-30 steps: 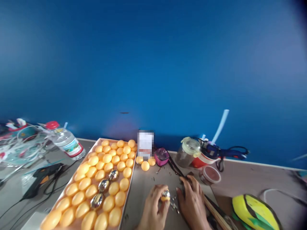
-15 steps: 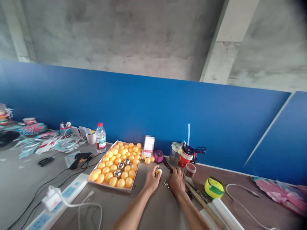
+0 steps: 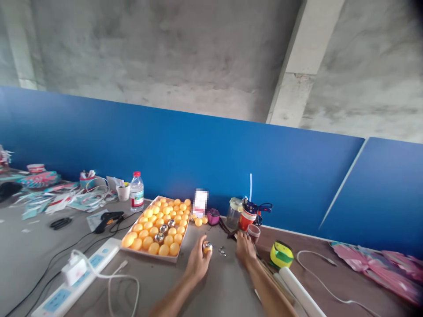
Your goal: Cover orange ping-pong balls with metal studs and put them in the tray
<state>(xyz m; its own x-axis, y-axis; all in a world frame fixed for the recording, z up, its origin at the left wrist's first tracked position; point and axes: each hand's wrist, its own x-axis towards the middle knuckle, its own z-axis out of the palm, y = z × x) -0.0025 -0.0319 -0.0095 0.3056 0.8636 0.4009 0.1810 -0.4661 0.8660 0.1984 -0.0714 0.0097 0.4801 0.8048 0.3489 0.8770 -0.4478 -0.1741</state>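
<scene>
My left hand [image 3: 197, 260] is closed around an orange ping-pong ball [image 3: 207, 247] with shiny silver pieces on its upper side. Small silver pieces [image 3: 222, 251] lie on the table between my hands. My right hand [image 3: 246, 249] rests low over the table with curled fingers, beside a dark slim tool [image 3: 232, 234]; whatever is under the fingers is hidden. On the left, a shallow box [image 3: 175, 259] holds many orange balls, several of them partly covered in silver. A few loose orange balls [image 3: 198, 222] sit behind my left hand.
At the back stand a purple container [image 3: 213, 216], a clear jar [image 3: 234, 213] and a red cup [image 3: 246, 219]. Right of my arm are a yellow-green roll [image 3: 281, 254] and a white tube [image 3: 301, 293]. A power strip [image 3: 112, 249], glue gun [image 3: 107, 221] and bottle [image 3: 136, 192] are left.
The camera view has turned slightly right. My left hand has drawn back toward me with the ball, showing more of its silver side. My right hand has shifted away from the small silver pieces.
</scene>
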